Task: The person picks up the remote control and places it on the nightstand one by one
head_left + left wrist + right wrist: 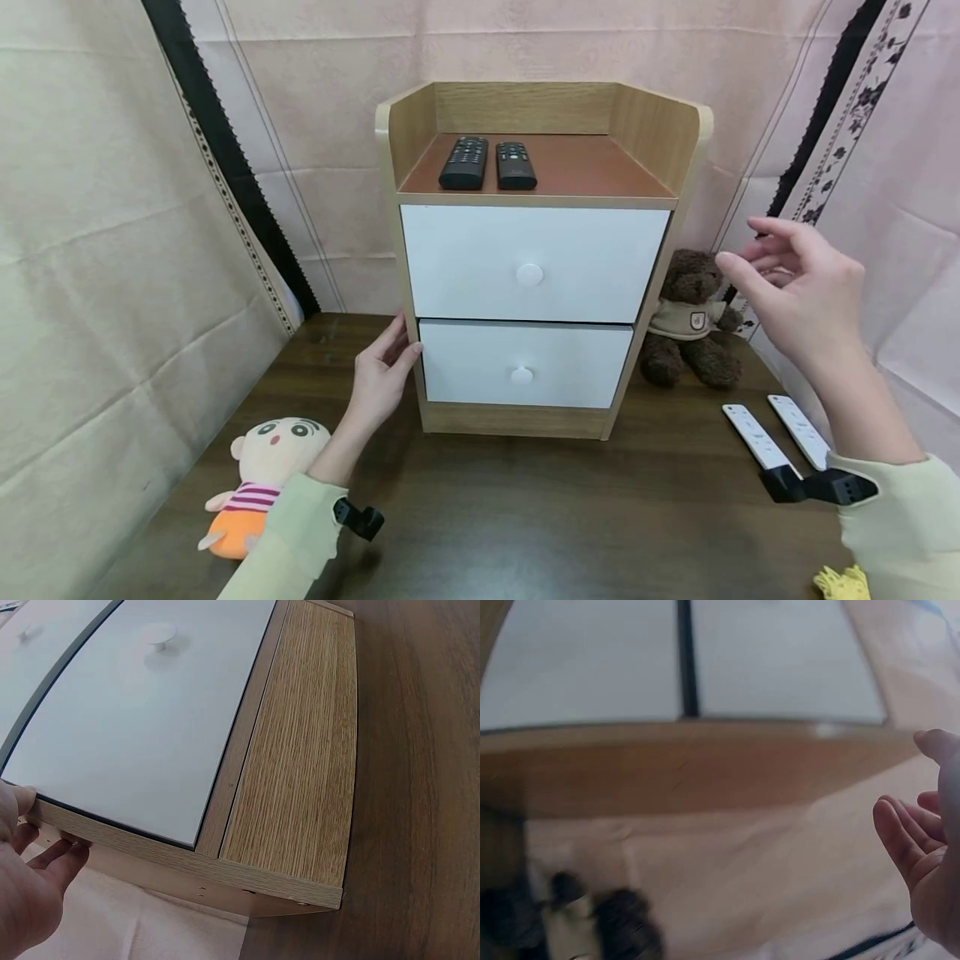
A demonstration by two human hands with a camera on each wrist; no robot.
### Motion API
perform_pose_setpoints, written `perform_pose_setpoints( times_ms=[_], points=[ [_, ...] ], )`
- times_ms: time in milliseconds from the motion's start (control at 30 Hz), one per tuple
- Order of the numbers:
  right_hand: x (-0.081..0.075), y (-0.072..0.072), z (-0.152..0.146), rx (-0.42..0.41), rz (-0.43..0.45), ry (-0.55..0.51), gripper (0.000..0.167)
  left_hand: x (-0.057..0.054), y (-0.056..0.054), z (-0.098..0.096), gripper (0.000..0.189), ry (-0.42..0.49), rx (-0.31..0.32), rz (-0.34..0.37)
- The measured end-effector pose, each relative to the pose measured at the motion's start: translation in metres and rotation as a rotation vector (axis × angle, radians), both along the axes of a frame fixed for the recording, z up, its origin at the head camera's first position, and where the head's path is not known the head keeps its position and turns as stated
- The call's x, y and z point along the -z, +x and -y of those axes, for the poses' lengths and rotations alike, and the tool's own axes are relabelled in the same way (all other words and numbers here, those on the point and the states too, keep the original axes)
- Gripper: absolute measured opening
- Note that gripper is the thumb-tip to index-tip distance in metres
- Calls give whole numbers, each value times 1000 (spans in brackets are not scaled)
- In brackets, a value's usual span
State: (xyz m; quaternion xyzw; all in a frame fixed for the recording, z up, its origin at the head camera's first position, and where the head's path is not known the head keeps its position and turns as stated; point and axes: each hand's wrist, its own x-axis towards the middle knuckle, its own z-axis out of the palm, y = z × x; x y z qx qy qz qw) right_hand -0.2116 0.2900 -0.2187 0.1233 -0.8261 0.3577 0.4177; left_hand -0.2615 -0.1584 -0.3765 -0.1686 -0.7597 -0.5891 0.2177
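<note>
A small wooden cabinet [517, 421] stands in the middle, with two white drawers, an upper drawer [465, 258] and a lower drawer [465, 367], both pushed in. My left hand [381, 379] holds the cabinet's left side near the lower drawer; in the left wrist view the thumb lies on the front edge and the fingers [67, 862] on the side panel. To the right of the cabinet, my right hand [813, 287] is raised in the air with thumb and fingers apart and nothing between them. Two black remotes, one left [464, 163] and one right [515, 166], lie on the cabinet's brown top.
A brown teddy bear [692, 321] sits right of the cabinet. Two white power strips [757, 437] lie nearer, partly behind the right wrist camera. A plush doll [262, 492] lies left, beside the left forearm. Something yellow [843, 583] shows at the bottom right. Pale cloth hangs around the table.
</note>
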Motion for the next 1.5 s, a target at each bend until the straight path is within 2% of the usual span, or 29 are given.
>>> perform_pose_setpoints(
  times_ms=[167,400,500,633,900,1133,1233,1500],
  points=[
    [38,-15,-34,49,141,-29,48,-1,1,-1,57,7,5,-5],
    [95,-29,-88,30,352,-130,61,0,-1,-1,57,-4,4,-11],
    [116,-32,-104,39,398,-134,62,0,0,-1,58,-5,-2,-13],
    [139,-32,-120,57,435,-79,59,0,0,-1,58,-9,-7,-10],
    [177,-33,-140,59,509,24,58,-1,0,-2,57,2,0,-10],
    [205,-37,-152,28,657,66,70,-1,-1,-1,58,-10,-9,-9],
    [213,-39,-156,33,694,83,72,-2,-1,-2,58,-9,-7,-1],
    [224,-46,-159,85,697,156,72,0,0,-1,57,-10,-8,-6]
  ],
)
